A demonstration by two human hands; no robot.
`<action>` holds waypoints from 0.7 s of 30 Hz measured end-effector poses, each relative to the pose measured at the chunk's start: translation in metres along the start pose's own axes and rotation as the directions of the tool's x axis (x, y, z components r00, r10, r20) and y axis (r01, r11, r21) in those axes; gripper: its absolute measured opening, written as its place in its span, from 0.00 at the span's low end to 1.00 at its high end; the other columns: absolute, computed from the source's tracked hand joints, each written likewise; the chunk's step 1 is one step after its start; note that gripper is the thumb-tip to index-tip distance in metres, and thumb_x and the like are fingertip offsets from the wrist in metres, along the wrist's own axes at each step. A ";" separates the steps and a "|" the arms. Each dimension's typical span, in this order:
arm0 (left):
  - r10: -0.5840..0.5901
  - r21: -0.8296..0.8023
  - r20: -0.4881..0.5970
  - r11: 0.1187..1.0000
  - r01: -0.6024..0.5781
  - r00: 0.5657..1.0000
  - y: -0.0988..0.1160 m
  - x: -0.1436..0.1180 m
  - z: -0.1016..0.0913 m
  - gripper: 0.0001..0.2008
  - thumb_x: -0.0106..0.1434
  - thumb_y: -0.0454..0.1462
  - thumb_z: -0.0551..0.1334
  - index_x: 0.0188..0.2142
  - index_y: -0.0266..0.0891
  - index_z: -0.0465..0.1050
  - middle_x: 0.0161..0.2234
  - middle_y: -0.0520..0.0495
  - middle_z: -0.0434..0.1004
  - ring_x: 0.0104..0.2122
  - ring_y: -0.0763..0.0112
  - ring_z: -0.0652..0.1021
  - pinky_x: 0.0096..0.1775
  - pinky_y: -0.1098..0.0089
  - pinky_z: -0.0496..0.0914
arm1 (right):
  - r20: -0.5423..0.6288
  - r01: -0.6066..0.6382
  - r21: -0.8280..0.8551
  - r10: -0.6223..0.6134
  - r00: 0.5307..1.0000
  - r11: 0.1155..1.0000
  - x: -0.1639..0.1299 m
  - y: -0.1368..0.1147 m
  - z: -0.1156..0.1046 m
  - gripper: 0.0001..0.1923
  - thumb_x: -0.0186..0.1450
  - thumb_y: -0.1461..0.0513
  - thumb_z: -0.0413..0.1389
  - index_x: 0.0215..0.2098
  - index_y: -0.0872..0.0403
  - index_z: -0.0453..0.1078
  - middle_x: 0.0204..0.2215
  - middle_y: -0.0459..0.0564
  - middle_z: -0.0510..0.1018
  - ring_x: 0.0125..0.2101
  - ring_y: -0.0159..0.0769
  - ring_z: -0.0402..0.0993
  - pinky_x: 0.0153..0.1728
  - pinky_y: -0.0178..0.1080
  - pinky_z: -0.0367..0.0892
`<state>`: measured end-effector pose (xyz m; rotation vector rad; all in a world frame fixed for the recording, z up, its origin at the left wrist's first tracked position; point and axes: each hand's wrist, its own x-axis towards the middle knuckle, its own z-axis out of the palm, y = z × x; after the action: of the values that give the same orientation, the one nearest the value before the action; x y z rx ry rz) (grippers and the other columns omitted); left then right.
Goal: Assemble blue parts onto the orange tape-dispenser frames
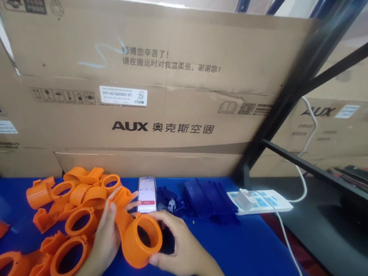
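Note:
Both of my hands hold one orange plastic piece (134,250), a short wide tube with a flat arm at its upper left. My left hand (106,235) is closed around the arm, fingertips showing behind it. My right hand (180,243) grips the tube's right rim, thumb below and fingers behind. The tube's open end faces right and toward me. A heap of similar orange pieces (87,195) lies on the blue table (242,257), left of and behind my left hand. Just behind the held piece stands a phone (146,197) showing a timer.
Folded dark blue cloth (207,196) lies right of the phone. A white power strip (261,201) with a plug and cables sits at the table's right edge. Large cardboard (165,99) stands upright along the back, beside a dark metal rack post (279,111).

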<state>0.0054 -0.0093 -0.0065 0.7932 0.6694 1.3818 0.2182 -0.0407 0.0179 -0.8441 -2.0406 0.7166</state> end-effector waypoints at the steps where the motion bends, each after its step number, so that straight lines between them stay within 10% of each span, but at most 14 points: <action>1: -0.025 -0.005 0.035 1.000 0.025 0.999 -0.002 0.000 0.000 0.30 0.68 0.55 0.60 0.64 0.47 0.65 0.59 0.37 0.76 0.54 0.50 0.79 0.50 0.56 0.75 | -0.038 0.005 -0.012 -0.005 0.999 1.000 0.000 0.002 0.000 0.35 0.59 0.51 0.68 0.61 0.47 0.65 0.55 0.55 0.77 0.51 0.51 0.76 0.53 0.49 0.71; 8: -0.066 0.120 0.293 0.992 0.031 0.954 -0.024 -0.004 -0.003 0.48 0.61 0.45 0.72 0.73 0.55 0.46 0.63 0.36 0.70 0.50 0.51 0.81 0.54 0.53 0.73 | -0.218 0.003 -0.274 -0.065 0.974 0.962 0.001 0.021 0.004 0.40 0.57 0.55 0.72 0.63 0.49 0.62 0.55 0.61 0.71 0.56 0.55 0.70 0.56 0.55 0.69; 15: 0.071 0.251 0.033 0.965 -0.077 0.997 -0.010 -0.012 0.008 0.41 0.64 0.47 0.68 0.71 0.53 0.51 0.50 0.42 0.81 0.47 0.51 0.82 0.47 0.57 0.77 | -0.170 0.059 -0.293 -0.113 0.979 0.954 -0.001 0.026 0.000 0.34 0.67 0.49 0.62 0.66 0.50 0.61 0.59 0.61 0.67 0.59 0.57 0.66 0.57 0.57 0.68; 21: 0.235 0.460 -0.195 0.879 -0.123 0.952 0.075 -0.020 -0.032 0.25 0.66 0.49 0.61 0.61 0.54 0.64 0.44 0.48 0.81 0.35 0.58 0.82 0.28 0.68 0.74 | -0.418 -0.052 -0.299 -0.082 0.905 0.953 -0.003 0.024 -0.016 0.20 0.74 0.56 0.52 0.63 0.49 0.66 0.52 0.58 0.72 0.48 0.49 0.72 0.46 0.50 0.72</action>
<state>-0.0658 -0.0250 0.0347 1.0763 1.1586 1.5339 0.2404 -0.0250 0.0070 -1.0542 -1.7719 0.1769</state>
